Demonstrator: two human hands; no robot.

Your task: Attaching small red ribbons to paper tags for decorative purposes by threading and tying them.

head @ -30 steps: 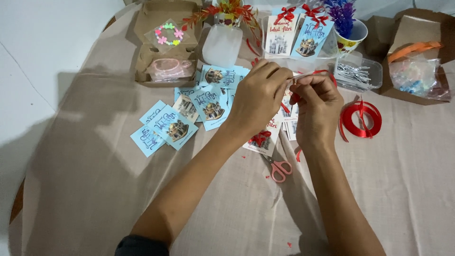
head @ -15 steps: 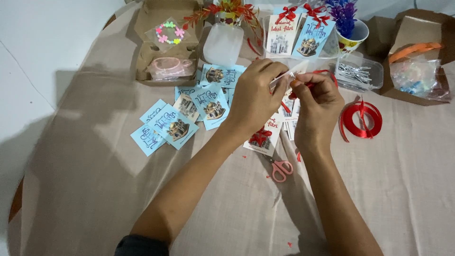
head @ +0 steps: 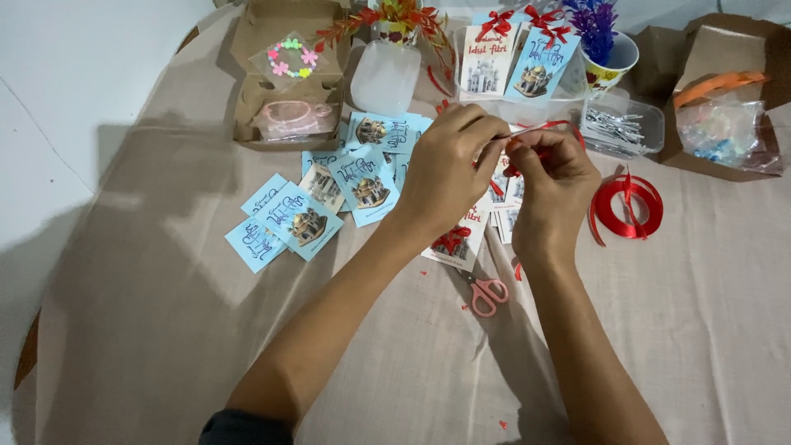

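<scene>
Left hand point(head: 449, 169) and right hand point(head: 550, 177) have drawn closer since a second ago — both now pinched shut on a thin red ribbon point(head: 540, 128) above the blue cards point(head: 362, 177) — tying seems under way, pink scissors point(head: 486, 292) lying idle.

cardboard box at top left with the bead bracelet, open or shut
Open. The cardboard box has its lid folded back flat, with a packet holding a bead bracelet on the lid and pink items showing in its tray.
</scene>
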